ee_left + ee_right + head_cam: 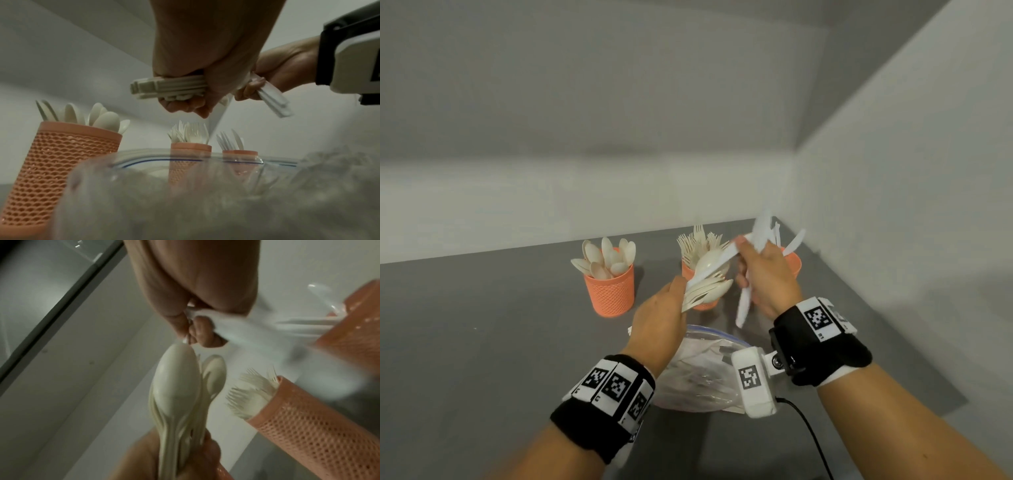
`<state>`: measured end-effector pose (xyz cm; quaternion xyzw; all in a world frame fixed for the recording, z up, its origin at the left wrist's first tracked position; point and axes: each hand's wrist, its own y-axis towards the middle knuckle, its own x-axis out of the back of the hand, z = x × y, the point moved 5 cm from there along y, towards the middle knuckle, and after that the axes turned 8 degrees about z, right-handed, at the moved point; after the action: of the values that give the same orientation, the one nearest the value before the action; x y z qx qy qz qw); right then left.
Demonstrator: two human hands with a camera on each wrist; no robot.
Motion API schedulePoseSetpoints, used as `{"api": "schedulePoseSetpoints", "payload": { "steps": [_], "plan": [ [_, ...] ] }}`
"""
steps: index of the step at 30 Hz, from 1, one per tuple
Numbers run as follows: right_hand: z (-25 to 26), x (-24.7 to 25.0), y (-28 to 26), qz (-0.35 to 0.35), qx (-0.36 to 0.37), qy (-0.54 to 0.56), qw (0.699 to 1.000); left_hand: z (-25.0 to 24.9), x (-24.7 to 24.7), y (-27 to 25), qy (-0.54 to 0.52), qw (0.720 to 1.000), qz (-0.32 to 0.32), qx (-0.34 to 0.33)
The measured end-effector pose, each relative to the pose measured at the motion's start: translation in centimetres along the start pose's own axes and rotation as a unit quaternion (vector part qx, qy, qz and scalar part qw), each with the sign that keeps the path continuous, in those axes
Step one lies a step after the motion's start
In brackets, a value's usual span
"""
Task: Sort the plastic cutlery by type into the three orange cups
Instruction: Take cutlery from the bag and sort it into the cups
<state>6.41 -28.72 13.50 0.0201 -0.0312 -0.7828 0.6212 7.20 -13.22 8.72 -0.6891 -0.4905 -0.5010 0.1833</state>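
Observation:
Three orange mesh cups stand at the back of the grey table. The left cup [610, 291] holds spoons, the middle cup [690, 270] forks, and the right cup [792, 262] knives. My left hand [659, 317] grips a bundle of cream spoons [707, 291] by their handles [168, 88], bowls pointing toward the middle cup. My right hand [765, 274] holds a bunch of white knives [744, 301], and its fingertips pinch one more knife [717, 262] that reaches across to the left hand's bundle. In the right wrist view the spoon bowls [176, 386] sit just under my right fingers [200, 331].
A clear zip bag [702, 370] lies on the table [482, 325] below my hands. White walls close in behind the cups and on the right. A black cable [811, 435] runs from the right wrist camera toward the front edge.

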Motion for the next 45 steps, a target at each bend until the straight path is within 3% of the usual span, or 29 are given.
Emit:
{"api": "schedulePoseSetpoints", "payload": {
  "steps": [3,6,9,11,16,20,25,27,30,31,35,39,42,45],
  "plan": [
    [0.8,3.2,1.4,-0.079,0.039,0.124,0.988,1.3,-0.7,0.7,-0.045,0.998,0.028,0.044],
    [2.3,6.9,2.9,-0.114,0.114,0.204,0.966,2.1,-1.0,1.1,-0.225,0.972,0.012,0.07],
    [3.1,9.9,4.3,-0.199,0.185,0.054,0.961,1.6,-0.6,1.6,-0.373,0.923,0.002,0.089],
    [2.7,10.6,5.4,-0.217,0.214,-0.025,0.952,1.1,-0.7,2.1,-0.464,0.878,0.034,0.112],
    [-1.3,10.3,8.5,-0.156,0.17,-0.101,0.968,-0.3,-1.5,3.1,-0.627,0.76,0.122,0.119],
    [-5.3,9.9,9.7,-0.11,0.085,-0.141,0.98,-0.7,-2.0,3.4,-0.679,0.708,0.152,0.123],
    [-6.0,8.8,10.3,-0.05,0.044,-0.215,0.974,-0.9,-2.1,3.9,-0.722,0.663,0.154,0.126],
    [-5.1,8.5,10.3,-0.044,0.069,-0.237,0.968,-1.0,-2.0,4.1,-0.727,0.657,0.157,0.12],
    [-2.1,7.4,8.7,-0.116,0.191,-0.278,0.934,-1.1,-2.0,4.4,-0.737,0.645,0.163,0.119],
    [-1.4,6.6,8.2,-0.109,0.214,-0.271,0.932,-1.1,-2.0,4.5,-0.741,0.64,0.166,0.118],
    [-0.1,1.3,5.5,0.066,0.195,-0.219,0.954,-1.0,-2.1,4.7,-0.757,0.622,0.162,0.114],
    [-0.3,-1.6,3.9,0.092,0.153,-0.186,0.966,-0.6,-2.3,4.8,-0.713,0.68,0.136,0.106],
    [-0.8,-2.3,4.1,0.099,0.107,-0.201,0.969,-0.4,-2.0,4.4,-0.697,0.697,0.132,0.103],
    [-1.0,-2.5,3.9,0.083,0.112,-0.24,0.961,0.1,-1.8,4.1,-0.679,0.715,0.122,0.118]
  ]
}}
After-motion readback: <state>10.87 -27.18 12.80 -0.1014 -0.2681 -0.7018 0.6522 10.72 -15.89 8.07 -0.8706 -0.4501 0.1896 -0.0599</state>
